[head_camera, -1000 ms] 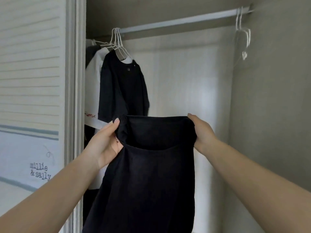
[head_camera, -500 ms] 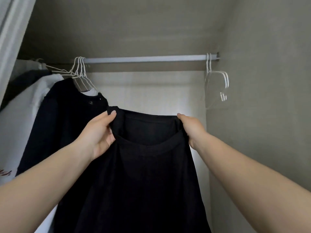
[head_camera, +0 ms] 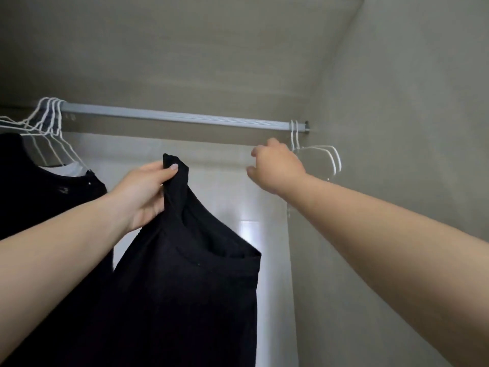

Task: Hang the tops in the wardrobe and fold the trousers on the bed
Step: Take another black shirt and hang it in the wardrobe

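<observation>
A black top (head_camera: 185,274) hangs from my left hand (head_camera: 144,193), which grips its shoulder near the neckline; the rest of the top droops down. My right hand (head_camera: 277,168) is raised with loosely curled fingers and holds nothing, just left of the empty white hangers (head_camera: 328,157) at the right end of the wardrobe rail (head_camera: 180,118). I cannot tell whether its fingers touch the hangers.
Several white wire hangers (head_camera: 50,120) crowd the rail's left end, carrying a black top (head_camera: 39,197) over a white one (head_camera: 66,170). The wardrobe's grey side wall (head_camera: 397,128) stands close on the right. The rail's middle stretch is bare.
My right hand let go of the black top and rose toward the empty hangers on the right. The top's right side dropped. The view tilted up toward the rail.
</observation>
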### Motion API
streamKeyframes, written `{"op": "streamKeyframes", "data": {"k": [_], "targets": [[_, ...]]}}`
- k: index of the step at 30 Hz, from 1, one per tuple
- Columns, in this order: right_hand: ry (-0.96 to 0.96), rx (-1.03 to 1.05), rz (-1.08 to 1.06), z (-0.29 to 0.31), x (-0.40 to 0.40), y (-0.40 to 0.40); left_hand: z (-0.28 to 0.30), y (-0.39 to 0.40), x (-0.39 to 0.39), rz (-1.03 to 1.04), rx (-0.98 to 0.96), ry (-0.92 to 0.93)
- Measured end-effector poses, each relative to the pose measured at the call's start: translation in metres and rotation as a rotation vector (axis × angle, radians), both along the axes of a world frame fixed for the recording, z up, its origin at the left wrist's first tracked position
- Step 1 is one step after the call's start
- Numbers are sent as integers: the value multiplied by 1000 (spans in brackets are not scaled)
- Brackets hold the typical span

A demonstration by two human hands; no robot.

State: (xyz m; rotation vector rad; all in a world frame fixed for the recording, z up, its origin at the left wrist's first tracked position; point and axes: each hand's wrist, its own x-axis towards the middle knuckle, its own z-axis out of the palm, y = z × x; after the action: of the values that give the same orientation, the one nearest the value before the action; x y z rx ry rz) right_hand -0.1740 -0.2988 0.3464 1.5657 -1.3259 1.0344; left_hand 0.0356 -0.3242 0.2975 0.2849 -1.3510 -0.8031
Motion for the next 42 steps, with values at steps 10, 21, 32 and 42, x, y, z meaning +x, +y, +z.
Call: {"op": "streamKeyframes", "data": {"k": [10,21,32,42], "targets": [[213,-3,-812,23,-46,-5,7,-28,12,-13,-4,-104],[99,-13,-673,28,-56,-19,4,-49,28,33,-7,-120],[234,-205,-523,17,-38,-24,-19,-68,31,128,49,-180],[363,8,-304,-67,-41,-33,-70,-85,61,415,144,-357]]}}
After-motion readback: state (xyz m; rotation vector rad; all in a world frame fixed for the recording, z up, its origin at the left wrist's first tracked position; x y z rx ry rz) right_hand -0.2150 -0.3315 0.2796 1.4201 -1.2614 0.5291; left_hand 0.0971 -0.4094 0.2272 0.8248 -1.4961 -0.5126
